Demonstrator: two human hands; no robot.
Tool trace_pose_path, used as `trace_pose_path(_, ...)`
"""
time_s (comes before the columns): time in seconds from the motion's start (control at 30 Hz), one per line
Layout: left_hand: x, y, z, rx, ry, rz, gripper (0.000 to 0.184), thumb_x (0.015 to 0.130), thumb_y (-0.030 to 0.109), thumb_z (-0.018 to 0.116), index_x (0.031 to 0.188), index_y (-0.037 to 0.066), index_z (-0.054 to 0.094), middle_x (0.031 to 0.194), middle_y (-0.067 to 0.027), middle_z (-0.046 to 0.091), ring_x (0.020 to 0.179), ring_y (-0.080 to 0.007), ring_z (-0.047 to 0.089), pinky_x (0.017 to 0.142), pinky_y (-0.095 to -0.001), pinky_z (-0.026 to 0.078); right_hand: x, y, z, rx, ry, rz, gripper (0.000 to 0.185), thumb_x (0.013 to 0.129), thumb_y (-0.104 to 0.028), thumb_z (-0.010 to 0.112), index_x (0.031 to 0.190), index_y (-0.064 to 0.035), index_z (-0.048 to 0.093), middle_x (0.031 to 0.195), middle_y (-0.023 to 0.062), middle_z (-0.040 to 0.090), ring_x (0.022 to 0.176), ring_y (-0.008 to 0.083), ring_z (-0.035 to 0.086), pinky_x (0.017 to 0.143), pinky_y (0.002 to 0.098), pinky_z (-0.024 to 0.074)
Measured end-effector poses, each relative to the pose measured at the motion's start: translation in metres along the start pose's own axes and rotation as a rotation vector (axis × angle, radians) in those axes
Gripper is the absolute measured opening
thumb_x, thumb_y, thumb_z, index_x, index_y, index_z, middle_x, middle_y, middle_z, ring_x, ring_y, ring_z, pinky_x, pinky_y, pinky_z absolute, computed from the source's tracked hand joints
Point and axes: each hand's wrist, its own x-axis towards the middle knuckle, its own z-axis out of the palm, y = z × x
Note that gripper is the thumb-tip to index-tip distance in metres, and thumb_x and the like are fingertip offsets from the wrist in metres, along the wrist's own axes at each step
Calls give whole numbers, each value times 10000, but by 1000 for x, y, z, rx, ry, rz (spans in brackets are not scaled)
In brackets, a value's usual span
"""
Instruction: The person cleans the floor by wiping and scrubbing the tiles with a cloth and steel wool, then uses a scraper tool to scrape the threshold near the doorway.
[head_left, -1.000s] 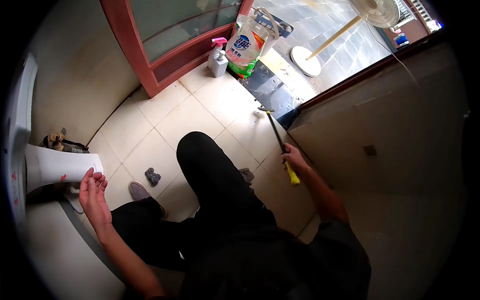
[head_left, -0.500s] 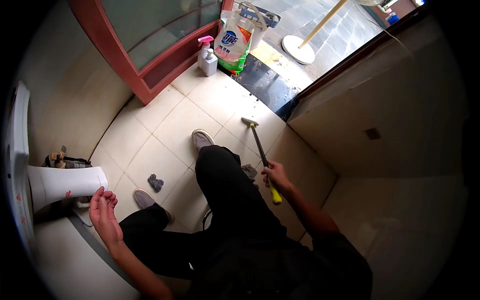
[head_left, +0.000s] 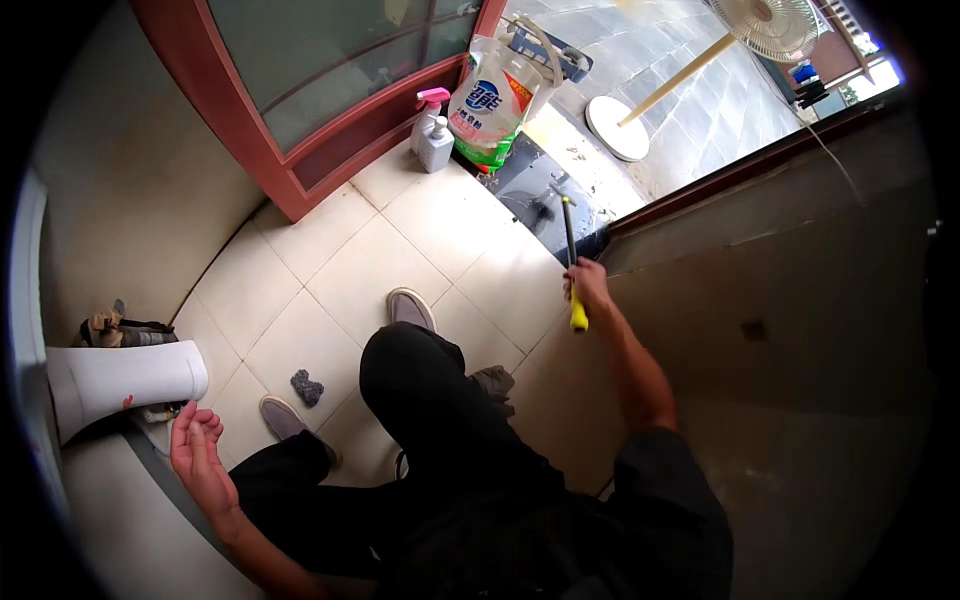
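Observation:
My right hand (head_left: 590,285) is closed around the black-and-yellow handle of a scraper (head_left: 571,235). The scraper's narrow head is over the black stone threshold (head_left: 525,180) at the doorway; whether it touches the stone I cannot tell. Bits of dirt dot the threshold. On the left, my left hand (head_left: 205,465) is empty, palm turned up, with its fingers apart and loosely bent. It is beside the white pedestal (head_left: 130,380) of a washbasin.
By the red-framed door (head_left: 290,190) stand a pink-topped spray bottle (head_left: 425,120), a pump bottle (head_left: 436,148), a large detergent bag (head_left: 490,105) and a bucket. A dark scouring pad (head_left: 307,388) lies on the tiles. Outside stands a fan (head_left: 690,80).
My right hand has moved forward, taking the scraper's head from the pale floor tiles to over the black threshold. The view has shifted slightly. My left hand stays by the pedestal.

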Motion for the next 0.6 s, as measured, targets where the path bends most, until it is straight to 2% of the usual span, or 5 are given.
trace_pose_path(0.13,12,2,-11,-2,83,4,377,1138,207,518,1413,-40,590,1178,-95,647,1097,-176,609,1001,-346,505,-158,23,34,-117,-115,94,447,976,11,566,1422,-7,587,824,94,630,516,167,593,406,350,498)
trace_pose_path(0.2,17,0,-14,2,69,4,380,1138,210,519,1415,-40,589,1184,-99,647,1097,-177,607,1001,-347,504,-184,58,48,-120,-191,156,536,955,-26,601,1490,-45,568,796,87,631,524,164,591,438,356,509)
trace_pose_path(0.33,19,-5,-9,5,66,-28,378,1135,208,525,1415,-39,589,1187,-105,652,1090,-178,613,991,-344,511,-125,98,70,-69,-102,74,357,944,-40,567,1295,-9,630,770,83,612,526,175,593,439,375,510)
trace_pose_path(0.37,19,-5,-9,14,66,-27,378,1135,208,525,1415,-39,589,1187,-105,652,1090,-178,613,991,-344,511,-108,73,74,-3,-62,125,236,951,-33,540,1174,3,606,756,90,583,527,188,599,428,385,506)
trace_pose_path(0.6,21,-10,-12,57,117,-62,364,1129,198,539,1407,-29,602,1164,-96,665,1072,-172,627,970,-330,525,143,-24,20,217,117,71,29,930,35,506,942,22,528,770,134,555,559,246,573,477,398,500)
